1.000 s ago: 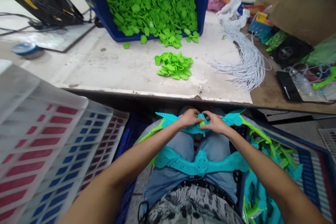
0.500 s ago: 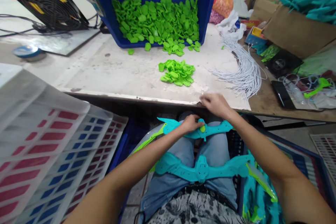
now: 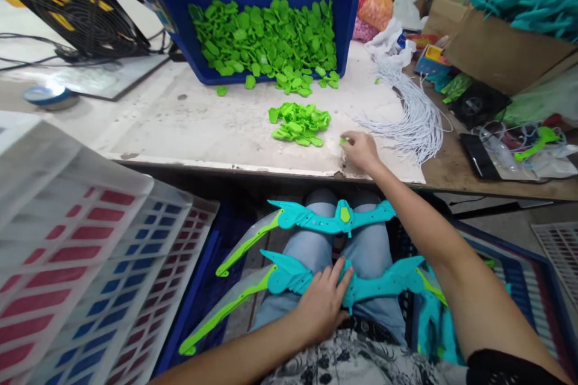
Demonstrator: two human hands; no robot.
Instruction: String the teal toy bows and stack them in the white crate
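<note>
Two teal toy bows with lime-green limb tips lie across the lap. The farther bow (image 3: 316, 221) has a green piece (image 3: 345, 214) set in its centre. My left hand (image 3: 326, 301) rests on the middle of the nearer bow (image 3: 383, 290), fingers laid over it. Above the table's front edge, my right hand (image 3: 360, 149) pinches a small green piece (image 3: 343, 141) between thumb and fingertips. A small pile of green pieces (image 3: 300, 123) lies on the table just left of that hand.
A blue bin (image 3: 205, 75) of green pieces stands on the table (image 3: 180, 126). White strings (image 3: 422, 114) and a cardboard box (image 3: 506, 51) of teal parts are at right. Stacked baskets (image 3: 103, 240) fill the left. A fan (image 3: 90, 15) stands behind; more teal parts lie lower right.
My left hand moved from the farther bow to the nearer one, which now lies turned over. My right hand rose slightly over the table, and a green piece now shows in its fingers.
</note>
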